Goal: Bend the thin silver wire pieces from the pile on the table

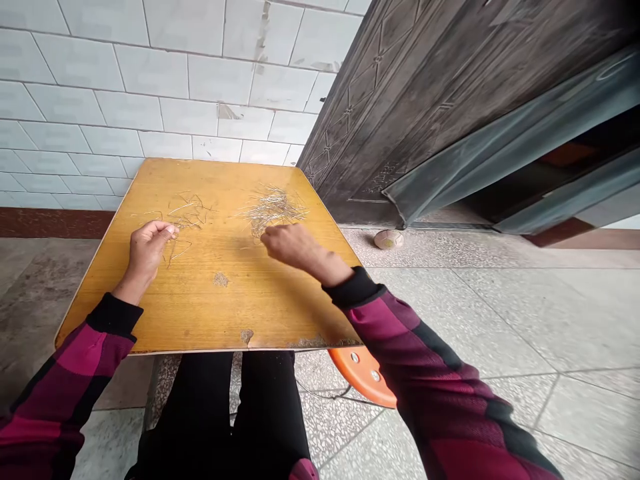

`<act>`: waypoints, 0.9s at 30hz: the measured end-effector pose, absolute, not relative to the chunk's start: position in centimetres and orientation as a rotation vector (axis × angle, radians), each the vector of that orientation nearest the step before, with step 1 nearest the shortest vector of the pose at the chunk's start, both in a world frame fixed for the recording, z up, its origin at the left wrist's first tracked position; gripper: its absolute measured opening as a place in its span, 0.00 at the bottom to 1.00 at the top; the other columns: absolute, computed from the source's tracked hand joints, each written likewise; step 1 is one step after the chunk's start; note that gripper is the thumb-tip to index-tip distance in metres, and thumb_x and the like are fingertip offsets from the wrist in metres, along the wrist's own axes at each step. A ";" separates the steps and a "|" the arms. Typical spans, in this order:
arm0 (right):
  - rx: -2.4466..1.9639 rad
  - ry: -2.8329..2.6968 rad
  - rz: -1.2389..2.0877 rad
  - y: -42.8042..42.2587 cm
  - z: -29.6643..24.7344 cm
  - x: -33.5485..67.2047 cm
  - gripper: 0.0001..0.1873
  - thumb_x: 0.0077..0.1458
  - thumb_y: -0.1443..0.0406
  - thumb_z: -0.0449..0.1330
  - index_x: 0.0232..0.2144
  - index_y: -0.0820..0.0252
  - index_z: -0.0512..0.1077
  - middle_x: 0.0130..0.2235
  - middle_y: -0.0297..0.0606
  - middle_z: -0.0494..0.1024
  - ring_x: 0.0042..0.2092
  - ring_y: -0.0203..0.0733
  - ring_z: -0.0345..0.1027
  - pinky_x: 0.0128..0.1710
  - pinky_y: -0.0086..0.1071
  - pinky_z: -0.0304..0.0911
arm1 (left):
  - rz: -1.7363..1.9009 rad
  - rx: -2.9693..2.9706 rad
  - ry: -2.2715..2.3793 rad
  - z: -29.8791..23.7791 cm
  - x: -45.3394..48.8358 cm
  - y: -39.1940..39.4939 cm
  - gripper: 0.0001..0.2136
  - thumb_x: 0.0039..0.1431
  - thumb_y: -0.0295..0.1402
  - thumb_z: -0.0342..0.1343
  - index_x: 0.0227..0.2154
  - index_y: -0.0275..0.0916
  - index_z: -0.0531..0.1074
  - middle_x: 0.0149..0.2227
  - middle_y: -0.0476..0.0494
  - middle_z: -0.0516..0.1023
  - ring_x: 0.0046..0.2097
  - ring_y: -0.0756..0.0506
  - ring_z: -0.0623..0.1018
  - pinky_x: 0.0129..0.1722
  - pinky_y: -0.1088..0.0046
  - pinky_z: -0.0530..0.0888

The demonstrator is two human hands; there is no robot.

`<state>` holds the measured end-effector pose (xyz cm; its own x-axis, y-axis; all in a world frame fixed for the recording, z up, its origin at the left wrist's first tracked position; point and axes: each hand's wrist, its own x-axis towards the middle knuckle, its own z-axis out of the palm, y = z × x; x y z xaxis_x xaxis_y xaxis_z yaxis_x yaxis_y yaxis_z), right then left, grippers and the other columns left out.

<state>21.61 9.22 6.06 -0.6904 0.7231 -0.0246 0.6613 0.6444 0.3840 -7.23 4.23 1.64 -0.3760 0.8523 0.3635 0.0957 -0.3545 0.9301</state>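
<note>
On the wooden table, thin metal wires lie in two groups. The denser pile of wires [276, 205] is at the right, mostly of straight silvery pieces. Fewer, bent wires [189, 212] are spread loosely at the left. My left hand [147, 252] is closed in a pinch, thumb against fingers, at the near left side of the bent wires. Whatever sits in that pinch is too fine to make out. My right hand [293, 248], slightly blurred, is closed, knuckles up, at the near edge of the dense pile. Its fingertips are hidden behind the hand.
The yellow-brown table [200, 313] has worn patches and a chipped front edge. White wall tiles [155, 73] stand behind it. An orange stool [367, 377] is partly under the right front corner. A dark carved door [370, 127] and a roundish stone-like object [389, 239] are at right.
</note>
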 end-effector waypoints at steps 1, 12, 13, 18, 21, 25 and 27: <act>1.205 2.661 0.535 10.5 6.3 22.0 0.17 0.60 0.72 0.45 0.36 0.66 0.74 0.36 0.48 0.77 0.33 0.42 0.69 0.25 0.32 0.46 | 1.755 1.269 1.302 1.7 -7.1 4.1 0.06 0.48 0.34 0.60 0.25 0.36 0.74 0.27 0.47 0.77 0.30 0.51 0.72 0.34 0.74 0.68; 1.482 3.298 -0.572 10.7 6.1 22.2 0.15 0.62 0.60 0.55 0.35 0.66 0.75 0.34 0.42 0.78 0.34 0.38 0.70 0.34 0.29 0.60 | 1.197 1.136 1.102 1.6 -4.9 2.4 0.08 0.47 0.35 0.62 0.24 0.34 0.74 0.26 0.46 0.75 0.28 0.52 0.71 0.30 0.75 0.65; 1.325 3.367 -0.774 9.6 6.0 21.5 0.16 0.62 0.58 0.55 0.35 0.66 0.75 0.34 0.41 0.78 0.35 0.37 0.70 0.35 0.29 0.61 | 1.163 1.175 1.111 1.6 -4.7 2.3 0.08 0.47 0.35 0.62 0.24 0.34 0.74 0.25 0.46 0.75 0.27 0.52 0.70 0.29 0.75 0.64; 0.714 3.421 -1.234 7.0 5.0 18.6 0.12 0.62 0.61 0.56 0.40 0.62 0.76 0.39 0.40 0.78 0.38 0.35 0.70 0.39 0.30 0.64 | 1.032 1.347 1.134 1.3 -4.2 2.1 0.07 0.50 0.34 0.59 0.24 0.35 0.74 0.24 0.46 0.74 0.24 0.52 0.69 0.26 0.75 0.64; 0.517 3.358 -1.548 6.9 3.9 17.7 0.14 0.60 0.61 0.59 0.46 0.60 0.74 0.42 0.39 0.75 0.37 0.33 0.70 0.38 0.29 0.66 | 0.963 1.371 1.088 1.0 -3.8 2.1 0.08 0.51 0.35 0.59 0.24 0.35 0.73 0.22 0.48 0.72 0.23 0.53 0.68 0.24 0.76 0.64; 0.448 3.483 -1.441 5.5 2.9 16.4 0.13 0.58 0.60 0.61 0.44 0.59 0.74 0.45 0.41 0.73 0.46 0.38 0.68 0.46 0.34 0.66 | 0.938 1.390 0.994 0.4 -2.7 1.8 0.09 0.52 0.36 0.60 0.23 0.35 0.71 0.18 0.51 0.68 0.21 0.54 0.66 0.21 0.77 0.62; 0.543 3.621 -1.193 4.6 2.6 15.8 0.11 0.59 0.61 0.59 0.41 0.61 0.74 0.43 0.42 0.73 0.46 0.39 0.68 0.46 0.34 0.65 | 0.932 1.390 0.976 0.0 -2.1 1.5 0.09 0.52 0.35 0.59 0.22 0.35 0.70 0.17 0.53 0.67 0.20 0.54 0.65 0.20 0.78 0.62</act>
